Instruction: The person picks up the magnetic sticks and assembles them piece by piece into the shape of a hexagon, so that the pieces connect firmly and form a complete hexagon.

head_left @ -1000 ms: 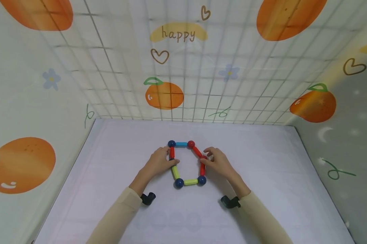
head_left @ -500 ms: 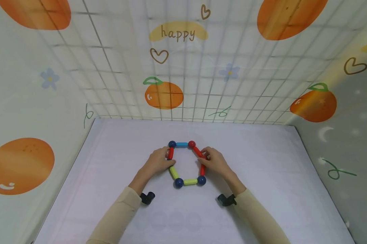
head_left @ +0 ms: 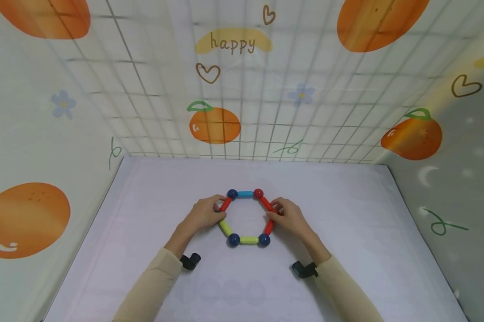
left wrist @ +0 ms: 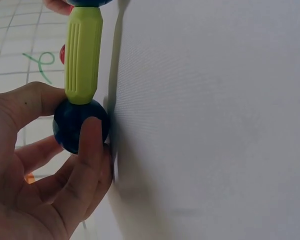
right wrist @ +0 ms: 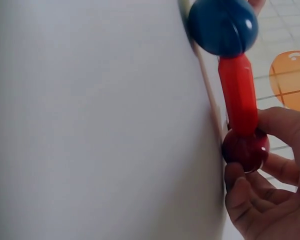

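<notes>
A six-sided ring of building rods and balls lies on the white table. Its left corner is a dark blue ball point(left wrist: 67, 127), which my left hand point(head_left: 204, 214) pinches between thumb and fingers. At the right corner my right hand point(head_left: 289, 217) pinches a red ball point(right wrist: 246, 150). A light blue rod point(head_left: 245, 194) joins a dark blue ball point(head_left: 232, 194) and a red ball point(head_left: 258, 193) along the far side. Nearest me, a yellow-green rod point(head_left: 249, 240) links two dark blue balls. Red rods run along the right side; one red rod point(head_left: 225, 204) and one yellow-green rod point(head_left: 225, 227) form the left.
The white table point(head_left: 165, 179) extends around the ring on every side. Behind it rises a cloth wall point(head_left: 330, 120) printed with oranges and grid lines, with more cloth at left and right. A small black camera point(head_left: 303, 269) sits at each wrist.
The ring has spread from a narrow, lopsided shape to a fairly even hexagon. My left hand has moved outward to the left with its ball, and the far side has shifted slightly right.
</notes>
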Demonstrator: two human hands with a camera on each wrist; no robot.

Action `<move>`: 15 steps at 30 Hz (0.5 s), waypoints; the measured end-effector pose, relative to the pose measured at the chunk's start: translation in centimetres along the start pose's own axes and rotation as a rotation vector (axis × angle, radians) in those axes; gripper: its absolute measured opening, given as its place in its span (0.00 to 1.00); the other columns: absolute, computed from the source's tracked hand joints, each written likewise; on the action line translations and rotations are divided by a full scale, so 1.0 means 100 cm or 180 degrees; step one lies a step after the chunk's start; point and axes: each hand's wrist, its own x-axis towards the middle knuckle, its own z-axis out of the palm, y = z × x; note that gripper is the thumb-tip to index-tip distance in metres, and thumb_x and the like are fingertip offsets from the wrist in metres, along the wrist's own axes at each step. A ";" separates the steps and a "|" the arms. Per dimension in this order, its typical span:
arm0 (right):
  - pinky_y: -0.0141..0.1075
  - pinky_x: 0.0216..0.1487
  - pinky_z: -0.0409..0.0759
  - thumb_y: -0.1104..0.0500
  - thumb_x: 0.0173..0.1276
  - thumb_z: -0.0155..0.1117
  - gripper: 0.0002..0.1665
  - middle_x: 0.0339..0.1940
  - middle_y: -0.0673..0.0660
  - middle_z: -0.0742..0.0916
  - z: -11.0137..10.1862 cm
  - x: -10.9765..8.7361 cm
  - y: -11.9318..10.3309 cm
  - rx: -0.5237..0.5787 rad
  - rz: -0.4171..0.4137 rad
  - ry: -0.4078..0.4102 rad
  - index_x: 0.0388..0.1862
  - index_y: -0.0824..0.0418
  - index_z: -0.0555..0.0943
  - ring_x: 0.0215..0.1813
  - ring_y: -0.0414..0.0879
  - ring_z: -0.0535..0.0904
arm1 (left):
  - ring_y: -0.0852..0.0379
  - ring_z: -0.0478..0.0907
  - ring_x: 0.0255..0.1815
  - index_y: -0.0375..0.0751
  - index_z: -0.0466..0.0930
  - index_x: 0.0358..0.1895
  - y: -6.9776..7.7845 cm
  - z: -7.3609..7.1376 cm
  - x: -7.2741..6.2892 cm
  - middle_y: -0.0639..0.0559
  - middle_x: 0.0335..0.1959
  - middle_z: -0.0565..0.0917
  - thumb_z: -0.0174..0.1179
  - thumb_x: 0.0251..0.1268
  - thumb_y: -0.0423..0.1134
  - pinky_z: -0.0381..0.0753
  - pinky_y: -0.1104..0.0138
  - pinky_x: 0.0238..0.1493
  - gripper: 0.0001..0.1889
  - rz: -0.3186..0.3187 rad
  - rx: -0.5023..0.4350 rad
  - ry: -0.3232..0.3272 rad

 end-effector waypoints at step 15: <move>0.37 0.39 0.82 0.55 0.63 0.75 0.23 0.40 0.53 0.82 0.001 -0.009 -0.001 0.0091 0.0119 -0.0029 0.54 0.59 0.80 0.41 0.50 0.78 | 0.55 0.75 0.30 0.47 0.81 0.61 -0.003 0.000 -0.003 0.53 0.33 0.80 0.68 0.62 0.42 0.73 0.64 0.31 0.23 -0.0058 -0.0037 0.0001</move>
